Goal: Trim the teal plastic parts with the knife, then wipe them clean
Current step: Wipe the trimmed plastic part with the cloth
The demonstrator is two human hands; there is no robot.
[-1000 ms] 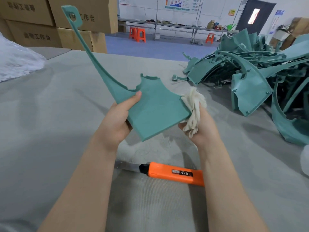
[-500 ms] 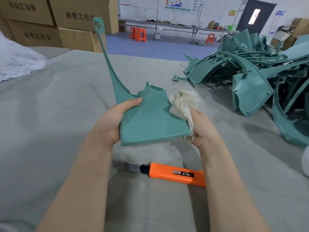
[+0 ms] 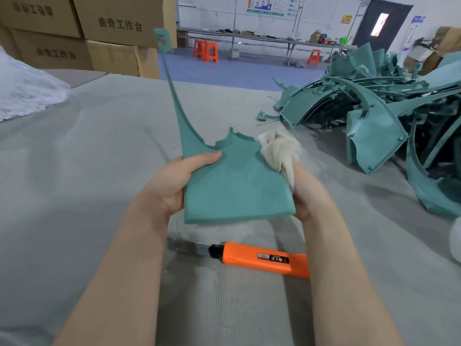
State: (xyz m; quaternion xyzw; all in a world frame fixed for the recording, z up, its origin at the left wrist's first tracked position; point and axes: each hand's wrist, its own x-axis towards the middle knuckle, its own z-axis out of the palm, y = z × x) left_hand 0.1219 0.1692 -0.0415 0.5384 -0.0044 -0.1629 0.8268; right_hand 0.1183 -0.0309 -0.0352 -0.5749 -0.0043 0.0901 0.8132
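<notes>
nearest in, an orange plastic utility knife (image 3: pixel 262 259) lay flat on the grey felt-covered table (image 3: pixel 87 171), steel blade slid out and pointing left, no hand on it. just beyond it, two bare forearms ran up from the bottom edge. the left hand (image 3: pixel 172 188) gripped a flat teal plastic part (image 3: pixel 234 188) by its left edge, thumb laid across the top face, the other fingers hidden underneath. that part sat up off the table between the two hands, broad end toward the camera, one long thin curved arm rising to a small holed tab at the tip. over on the other side, the right hand (image 3: pixel 308 193) was curled round a crumpled cream cloth (image 3: pixel 279 152), and the cloth was bunched against the part's far right corner. further back on the right, a big tangled pile of teal plastic parts (image 3: pixel 374 121) was heaped on the table, well apart from the hands. far left, a white plastic bag (image 3: pixel 25 91) bulged at the table's edge, with brown cardboard boxes (image 3: pixel 112 23) stacked behind it. at the back of the room stood orange plastic stools (image 3: pixel 207 51), a long metal-legged workbench (image 3: pixel 262 38) and a dark door (image 3: pixel 381 21).
</notes>
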